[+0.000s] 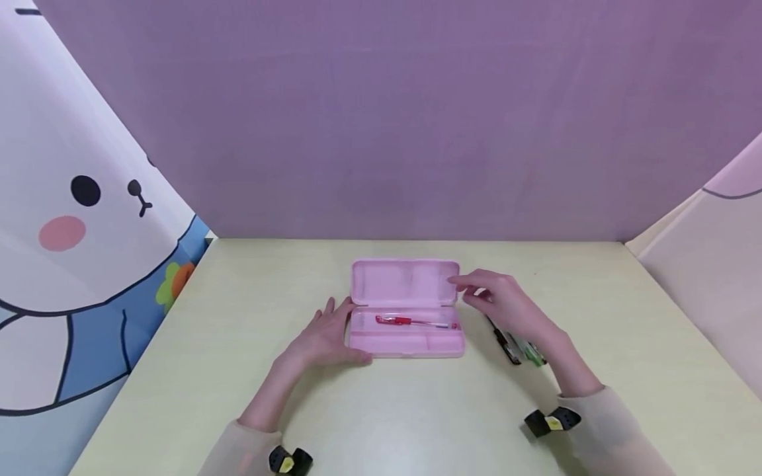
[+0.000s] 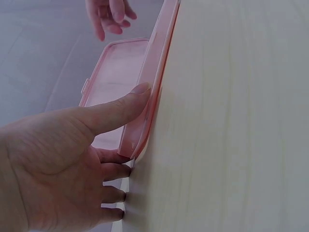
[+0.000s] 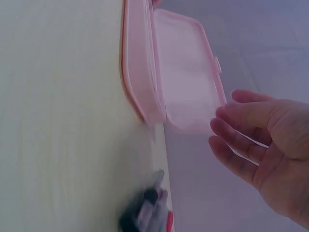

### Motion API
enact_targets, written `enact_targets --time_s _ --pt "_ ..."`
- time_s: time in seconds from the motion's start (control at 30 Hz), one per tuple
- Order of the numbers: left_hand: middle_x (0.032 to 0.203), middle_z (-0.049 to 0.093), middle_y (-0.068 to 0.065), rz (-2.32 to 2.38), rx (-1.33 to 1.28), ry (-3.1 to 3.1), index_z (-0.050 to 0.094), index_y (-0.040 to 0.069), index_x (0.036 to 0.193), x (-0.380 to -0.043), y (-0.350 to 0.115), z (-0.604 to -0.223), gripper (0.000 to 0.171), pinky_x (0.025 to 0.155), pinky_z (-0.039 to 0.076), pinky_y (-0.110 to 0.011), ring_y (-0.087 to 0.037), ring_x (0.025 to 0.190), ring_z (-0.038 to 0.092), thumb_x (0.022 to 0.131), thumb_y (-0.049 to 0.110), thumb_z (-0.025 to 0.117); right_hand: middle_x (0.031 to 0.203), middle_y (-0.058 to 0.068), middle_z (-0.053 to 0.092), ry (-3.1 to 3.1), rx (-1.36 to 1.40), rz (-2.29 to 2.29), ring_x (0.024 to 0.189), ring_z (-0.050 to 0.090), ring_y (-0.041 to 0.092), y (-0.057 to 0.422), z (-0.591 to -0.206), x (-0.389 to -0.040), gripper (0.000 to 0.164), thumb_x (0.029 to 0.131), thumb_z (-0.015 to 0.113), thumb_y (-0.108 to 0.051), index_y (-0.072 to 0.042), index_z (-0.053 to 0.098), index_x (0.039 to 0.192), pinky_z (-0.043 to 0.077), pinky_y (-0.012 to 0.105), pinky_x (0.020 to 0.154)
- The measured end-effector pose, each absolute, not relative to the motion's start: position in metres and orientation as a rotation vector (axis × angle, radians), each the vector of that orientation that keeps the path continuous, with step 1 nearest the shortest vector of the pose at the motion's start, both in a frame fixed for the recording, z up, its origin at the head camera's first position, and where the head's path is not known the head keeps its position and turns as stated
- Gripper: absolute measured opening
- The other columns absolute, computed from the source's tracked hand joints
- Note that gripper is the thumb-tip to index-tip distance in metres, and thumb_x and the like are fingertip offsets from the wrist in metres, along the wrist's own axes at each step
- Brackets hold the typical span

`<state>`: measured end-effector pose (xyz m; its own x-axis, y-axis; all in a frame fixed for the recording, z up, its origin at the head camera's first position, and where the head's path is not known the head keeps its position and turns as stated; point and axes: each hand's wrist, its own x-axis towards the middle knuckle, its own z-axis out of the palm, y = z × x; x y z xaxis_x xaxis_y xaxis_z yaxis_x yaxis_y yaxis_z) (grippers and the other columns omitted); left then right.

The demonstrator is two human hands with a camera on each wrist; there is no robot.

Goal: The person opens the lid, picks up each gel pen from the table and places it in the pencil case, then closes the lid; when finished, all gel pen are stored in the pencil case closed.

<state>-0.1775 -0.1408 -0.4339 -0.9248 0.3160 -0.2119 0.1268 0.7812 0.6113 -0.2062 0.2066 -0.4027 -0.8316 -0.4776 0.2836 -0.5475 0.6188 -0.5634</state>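
A pink pencil case (image 1: 393,343) lies unfolded on the table, its lid (image 1: 387,283) tipped back on the far side. Inside the rear compartment is a red pen (image 1: 402,321) with a clear barrel. My left hand (image 1: 324,338) holds the case at its left end, the thumb against the front wall and the index finger round the back corner. Beside the lid's right edge, my right hand (image 1: 506,304) hovers with loosely bent fingers and nothing between them; the fingertips overlap that edge in the head view.
Several pens lie to the right of the case, partly under my right forearm, among them a black pen (image 1: 506,345) and a green one (image 1: 534,356). A purple cloth backdrop (image 1: 381,132) rises behind the pale wooden table (image 1: 286,271). A cartoon-print cloth (image 1: 107,277) hangs at the left.
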Motion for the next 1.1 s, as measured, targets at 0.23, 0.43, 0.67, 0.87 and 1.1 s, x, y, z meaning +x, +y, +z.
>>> enact_targets --time_s 0.23,0.43,0.67,0.87,1.1 --pt "0.168 0.029 -0.022 0.898 0.333 2.667 0.034 0.016 0.158 -0.177 -0.141 -0.435 0.105 0.124 0.020 -0.072 -0.051 0.159 0.010 0.073 0.043 0.089 0.115 0.013 0.075 -2.766 0.697 1.051 0.100 0.073 0.026 0.245 -0.400 -0.206 0.045 0.095 0.069 0.000 -0.009 0.065 0.138 0.063 0.026 0.081" --pt "0.168 0.030 -0.021 0.906 0.337 2.666 0.033 0.016 0.159 -0.179 -0.141 -0.436 0.105 0.125 0.020 -0.072 -0.051 0.159 0.010 0.073 0.043 0.089 0.122 0.020 0.072 -2.836 0.634 1.034 0.105 0.073 0.032 0.269 -0.398 -0.210 0.053 0.095 0.071 -0.006 -0.009 0.057 0.146 0.060 0.019 0.081" --pt "0.168 0.031 -0.018 0.905 0.340 2.657 0.034 0.015 0.159 -0.179 -0.141 -0.437 0.106 0.128 0.016 -0.068 -0.048 0.160 0.008 0.073 0.042 0.089 0.128 0.024 0.067 -2.923 0.597 1.023 0.110 0.070 0.036 0.291 -0.405 -0.212 0.061 0.096 0.072 -0.010 -0.008 0.049 0.152 0.059 0.025 0.086" --pt "0.169 0.029 -0.021 0.906 0.330 2.658 0.034 0.016 0.159 -0.178 -0.141 -0.435 0.105 0.125 0.019 -0.071 -0.050 0.159 0.009 0.073 0.043 0.088 0.129 0.027 0.066 -2.983 0.596 1.022 0.113 0.068 0.041 0.304 -0.412 -0.215 0.065 0.095 0.072 -0.010 -0.004 0.045 0.153 0.058 0.026 0.087" --pt "0.168 0.030 -0.020 0.897 0.339 2.666 0.035 0.015 0.158 -0.177 -0.141 -0.435 0.104 0.127 0.017 -0.069 -0.049 0.159 0.010 0.073 0.042 0.088 0.132 0.032 0.063 -3.063 0.630 1.131 0.113 0.067 0.041 0.311 -0.419 -0.217 0.068 0.095 0.072 -0.010 0.001 0.040 0.154 0.058 0.022 0.080"
